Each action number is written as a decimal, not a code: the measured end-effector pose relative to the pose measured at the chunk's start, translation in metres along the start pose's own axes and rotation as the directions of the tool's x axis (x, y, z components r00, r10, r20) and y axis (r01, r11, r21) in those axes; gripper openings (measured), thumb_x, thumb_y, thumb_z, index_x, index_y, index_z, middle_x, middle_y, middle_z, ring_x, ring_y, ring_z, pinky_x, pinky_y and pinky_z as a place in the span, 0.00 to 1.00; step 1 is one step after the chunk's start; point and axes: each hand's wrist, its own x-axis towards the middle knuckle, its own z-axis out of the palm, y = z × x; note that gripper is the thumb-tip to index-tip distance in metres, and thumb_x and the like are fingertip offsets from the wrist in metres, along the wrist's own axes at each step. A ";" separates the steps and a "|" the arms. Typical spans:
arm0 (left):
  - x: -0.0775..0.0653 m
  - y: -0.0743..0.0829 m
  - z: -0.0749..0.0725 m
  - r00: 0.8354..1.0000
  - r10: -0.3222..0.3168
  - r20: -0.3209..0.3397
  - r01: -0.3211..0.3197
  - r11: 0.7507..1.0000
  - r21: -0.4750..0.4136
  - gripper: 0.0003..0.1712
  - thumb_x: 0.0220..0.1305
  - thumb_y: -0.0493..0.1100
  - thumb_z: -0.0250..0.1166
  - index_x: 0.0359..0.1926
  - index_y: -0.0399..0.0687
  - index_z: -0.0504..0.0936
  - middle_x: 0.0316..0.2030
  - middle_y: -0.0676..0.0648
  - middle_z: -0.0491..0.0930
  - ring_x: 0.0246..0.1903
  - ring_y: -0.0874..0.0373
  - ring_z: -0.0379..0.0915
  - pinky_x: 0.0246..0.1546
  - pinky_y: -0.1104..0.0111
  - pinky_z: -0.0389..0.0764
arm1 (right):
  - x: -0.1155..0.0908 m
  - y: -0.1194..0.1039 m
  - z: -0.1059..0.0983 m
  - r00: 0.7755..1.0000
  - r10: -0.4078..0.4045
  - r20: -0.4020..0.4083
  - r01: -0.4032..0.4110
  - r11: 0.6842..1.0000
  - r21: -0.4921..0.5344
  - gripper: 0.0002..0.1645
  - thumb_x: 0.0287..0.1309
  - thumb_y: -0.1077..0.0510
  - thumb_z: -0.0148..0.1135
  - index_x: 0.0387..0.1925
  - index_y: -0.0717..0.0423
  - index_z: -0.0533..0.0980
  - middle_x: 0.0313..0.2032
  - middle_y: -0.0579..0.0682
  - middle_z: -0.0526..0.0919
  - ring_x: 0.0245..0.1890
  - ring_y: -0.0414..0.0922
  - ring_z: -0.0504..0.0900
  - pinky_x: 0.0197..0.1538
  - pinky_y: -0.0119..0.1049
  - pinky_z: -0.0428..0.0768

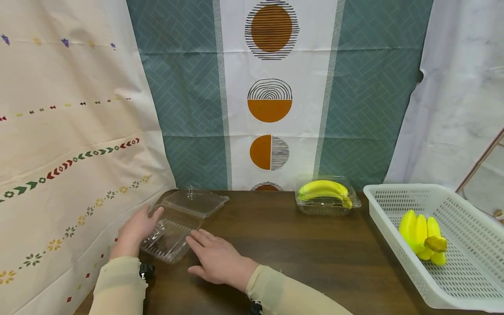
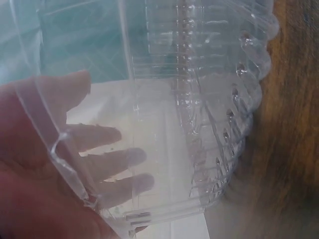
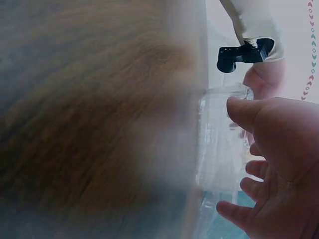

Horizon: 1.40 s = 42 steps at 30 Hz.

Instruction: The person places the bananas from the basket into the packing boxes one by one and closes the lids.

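An opened clear plastic clamshell container point(image 1: 173, 234) lies on the table at the left, its lid point(image 1: 197, 200) folded back toward the curtain. My left hand point(image 1: 138, 227) is at the container's left side, thumb and fingers spread. Through the clear wall point(image 2: 164, 114) in the left wrist view, the extended fingers point(image 2: 107, 162) show on the far side. At the container's right side is my right hand point(image 1: 218, 258), fingers stretched toward its edge and thumb apart. In the right wrist view the right palm point(image 3: 284, 164) faces the container, with nothing in its grasp.
A closed clear container point(image 1: 324, 210) with a yellow banana point(image 1: 323, 190) inside stands at the back of the table. To the right, a white perforated basket point(image 1: 397, 258) holds a bunch of bananas point(image 1: 423, 236). Patterned cloths point(image 1: 189, 87) hang behind and at both sides.
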 end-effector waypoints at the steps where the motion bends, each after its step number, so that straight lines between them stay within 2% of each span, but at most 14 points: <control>1: -0.004 0.006 -0.003 1.000 -0.008 0.019 0.008 1.000 -0.002 0.60 0.84 0.76 0.40 0.85 0.24 0.47 0.80 0.18 0.51 0.76 0.15 0.51 0.70 0.23 0.60 | 0.001 0.000 0.000 1.000 0.002 -0.002 -0.002 1.000 0.002 0.47 0.82 0.31 0.57 0.88 0.49 0.60 0.86 0.50 0.60 0.85 0.45 0.57 0.80 0.34 0.63; 4: -0.010 0.015 -0.006 1.000 -0.008 0.026 0.008 1.000 0.010 0.56 0.86 0.71 0.40 0.84 0.22 0.47 0.79 0.17 0.51 0.75 0.15 0.51 0.69 0.23 0.61 | 0.002 0.000 0.003 1.000 0.006 0.001 -0.006 1.000 -0.002 0.47 0.82 0.31 0.56 0.88 0.49 0.60 0.86 0.49 0.59 0.85 0.45 0.57 0.80 0.33 0.64; 12: -0.019 0.025 -0.011 1.000 0.003 0.022 -0.004 0.999 0.034 0.56 0.87 0.71 0.38 0.83 0.20 0.48 0.78 0.16 0.52 0.75 0.14 0.52 0.69 0.23 0.61 | 0.005 0.000 0.006 1.000 0.021 0.011 -0.021 1.000 -0.010 0.47 0.82 0.30 0.55 0.88 0.48 0.59 0.86 0.49 0.58 0.86 0.44 0.56 0.80 0.33 0.65; 20: -0.017 0.026 -0.011 1.000 0.007 0.029 -0.008 0.999 0.038 0.55 0.87 0.70 0.40 0.83 0.20 0.47 0.79 0.16 0.51 0.76 0.15 0.51 0.69 0.22 0.60 | 0.005 0.002 0.006 1.000 0.025 0.003 -0.025 1.000 -0.014 0.47 0.81 0.29 0.55 0.87 0.47 0.61 0.86 0.48 0.59 0.85 0.43 0.57 0.79 0.33 0.66; 30: -0.017 0.029 -0.008 0.999 0.044 0.022 -0.045 0.999 0.028 0.54 0.88 0.67 0.41 0.82 0.17 0.49 0.77 0.15 0.53 0.75 0.15 0.52 0.71 0.24 0.61 | 0.002 0.004 0.004 1.000 0.028 0.002 -0.028 1.000 0.003 0.46 0.81 0.31 0.57 0.86 0.48 0.63 0.84 0.50 0.62 0.85 0.43 0.59 0.77 0.33 0.69; 42: -0.018 0.033 -0.004 0.999 0.045 0.025 -0.046 0.997 0.057 0.53 0.88 0.67 0.42 0.79 0.16 0.57 0.76 0.16 0.58 0.73 0.15 0.57 0.68 0.25 0.66 | -0.004 0.009 -0.001 0.999 0.047 0.002 -0.047 0.998 0.045 0.43 0.81 0.31 0.58 0.84 0.45 0.66 0.83 0.46 0.63 0.82 0.39 0.63 0.70 0.32 0.78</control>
